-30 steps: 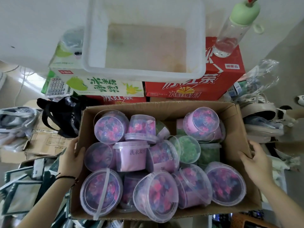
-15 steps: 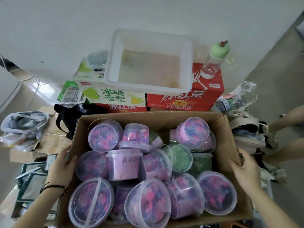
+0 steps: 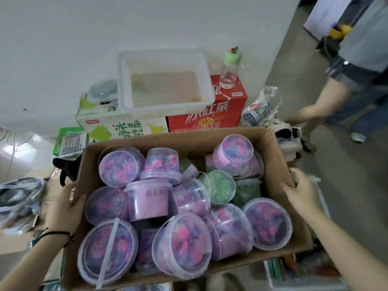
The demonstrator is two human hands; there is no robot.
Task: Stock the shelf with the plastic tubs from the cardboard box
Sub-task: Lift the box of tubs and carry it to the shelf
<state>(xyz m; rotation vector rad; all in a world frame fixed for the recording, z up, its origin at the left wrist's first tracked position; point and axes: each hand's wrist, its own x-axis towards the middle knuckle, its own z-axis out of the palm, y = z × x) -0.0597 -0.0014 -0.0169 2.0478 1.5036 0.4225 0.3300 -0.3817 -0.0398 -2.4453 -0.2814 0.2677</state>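
An open cardboard box [image 3: 279, 156] fills the middle of the head view. It holds several clear plastic tubs with purple and pink contents, such as one at the front [image 3: 182, 242], plus green tubs [image 3: 220, 186] toward the right. One purple tub [image 3: 150, 199] stands upright with printed characters. My left hand [image 3: 68, 206] grips the box's left wall, thumb over the rim. My right hand [image 3: 301, 193] grips the right wall the same way. No shelf is in view.
Behind the box stand a green-and-white drink carton [image 3: 117, 127] and a red carton [image 3: 210, 116], with a white plastic bin [image 3: 163, 59] and a clear bottle [image 3: 230, 68] on top. A calculator [image 3: 72, 141] lies left. Another person [image 3: 357, 66] stands at the right. Clutter surrounds the box.
The box, held by both hands, has come away from the cartons and wall, which now look farther off. Another person has come into sight at the right.
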